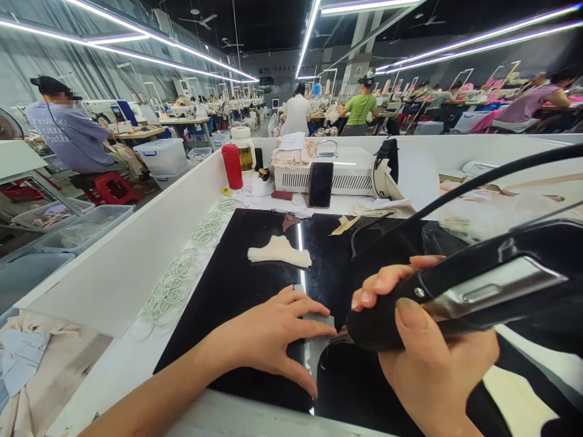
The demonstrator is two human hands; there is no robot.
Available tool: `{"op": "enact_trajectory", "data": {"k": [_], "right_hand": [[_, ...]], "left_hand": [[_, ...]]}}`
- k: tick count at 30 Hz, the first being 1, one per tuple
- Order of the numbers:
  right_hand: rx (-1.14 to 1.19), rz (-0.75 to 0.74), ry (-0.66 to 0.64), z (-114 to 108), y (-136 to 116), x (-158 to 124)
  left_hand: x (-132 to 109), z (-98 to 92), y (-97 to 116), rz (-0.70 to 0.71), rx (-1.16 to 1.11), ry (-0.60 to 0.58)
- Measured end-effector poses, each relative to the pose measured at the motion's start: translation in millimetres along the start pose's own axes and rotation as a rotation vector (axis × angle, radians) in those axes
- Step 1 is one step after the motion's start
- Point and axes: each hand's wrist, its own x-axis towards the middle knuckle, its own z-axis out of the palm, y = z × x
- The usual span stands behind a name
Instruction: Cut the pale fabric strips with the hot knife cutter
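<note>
My right hand is wrapped around a black corded hand tool with a silver lever along its side. The tool's front end points left, close to my left fingertips. Fingers spread, my left hand rests on the glossy black board. Its fingertips touch a small grey piece, partly hidden beneath them. A cream cut piece lies farther up the board, with a dark brown scrap and a beige scrap behind it. Another cream piece shows at lower right.
Pale green cord coils line the left side. At the back stand a red tumbler, a jar, a phone and a white vented box. The tool's black cable arcs overhead right. Several people sit at sewing machines beyond.
</note>
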Motion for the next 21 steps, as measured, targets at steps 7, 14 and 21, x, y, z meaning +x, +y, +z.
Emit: {"op": "enact_trajectory", "data": {"k": [7, 14, 21], "right_hand": [[-0.033, 0.012, -0.003, 0.0, 0.8, -1.6], [0.070, 0.039, -0.046, 2.5, -4.5, -6.7], [0.052, 0.029, -0.071, 4.7, -0.7, -8.4]], "left_hand": [[0.4, -0.7, 2.5, 0.000, 0.022, -0.003], [0.6, 0.3, 2.3, 0.001, 0.004, 0.016], [2.3, 0.6, 0.9, 0.007, -0.002, -0.004]]}}
